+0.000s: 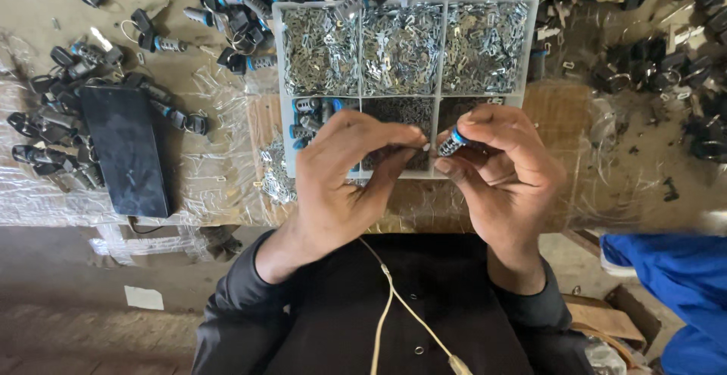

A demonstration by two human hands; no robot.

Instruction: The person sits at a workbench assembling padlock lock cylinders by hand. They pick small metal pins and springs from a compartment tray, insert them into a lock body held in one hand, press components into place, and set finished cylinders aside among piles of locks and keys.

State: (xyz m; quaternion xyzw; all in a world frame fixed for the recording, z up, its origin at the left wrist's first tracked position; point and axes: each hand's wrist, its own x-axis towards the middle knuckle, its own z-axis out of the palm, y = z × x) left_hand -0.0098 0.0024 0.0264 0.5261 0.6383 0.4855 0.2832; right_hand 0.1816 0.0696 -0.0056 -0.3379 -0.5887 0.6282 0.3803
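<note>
Surface: plastic-wrapped table (212,171), clear compartment tray (530,49).
Right hand (503,167): pinches small blue-banded cylinder (453,143).
Left hand (344,171): fingertips pinched; contents unclear.

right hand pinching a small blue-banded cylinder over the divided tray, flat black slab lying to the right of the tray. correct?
One error: the flat black slab lies to the left of the divided tray, not the right, as the head view shows. The rest holds: the right hand pinches a small blue-banded cylinder over the tray.
</note>
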